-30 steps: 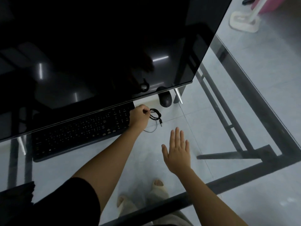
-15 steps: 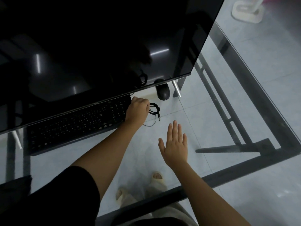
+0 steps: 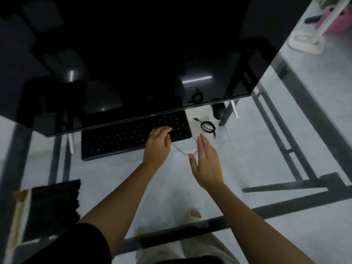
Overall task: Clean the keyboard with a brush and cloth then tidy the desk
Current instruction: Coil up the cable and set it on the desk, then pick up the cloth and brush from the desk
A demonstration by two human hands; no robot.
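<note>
The black keyboard (image 3: 129, 136) lies on the glass desk (image 3: 266, 149), partly under the lower edge of the big dark monitor (image 3: 133, 54). My left hand (image 3: 157, 144) rests on the keyboard's right end, fingers lying over the keys. My right hand (image 3: 207, 161) hovers flat and open over the glass just right of the keyboard, holding nothing. A small coiled black cable (image 3: 207, 126) lies free on the glass beyond my right hand. A dark cloth (image 3: 55, 204) sits at the desk's near left, with a pale strip (image 3: 18, 212) beside it that is too blurred to identify.
A black mouse (image 3: 219, 111) sits behind the cable beside the monitor's metal foot (image 3: 234, 109). A thin wire (image 3: 182, 149) runs from the keyboard's right corner across the glass. The black desk frame (image 3: 285, 204) shows through the glass, as do my feet on the tiled floor.
My left hand has let go of the coiled cable and moved left onto the keyboard's right end. The cable now lies alone on the glass. My right hand stays open.
</note>
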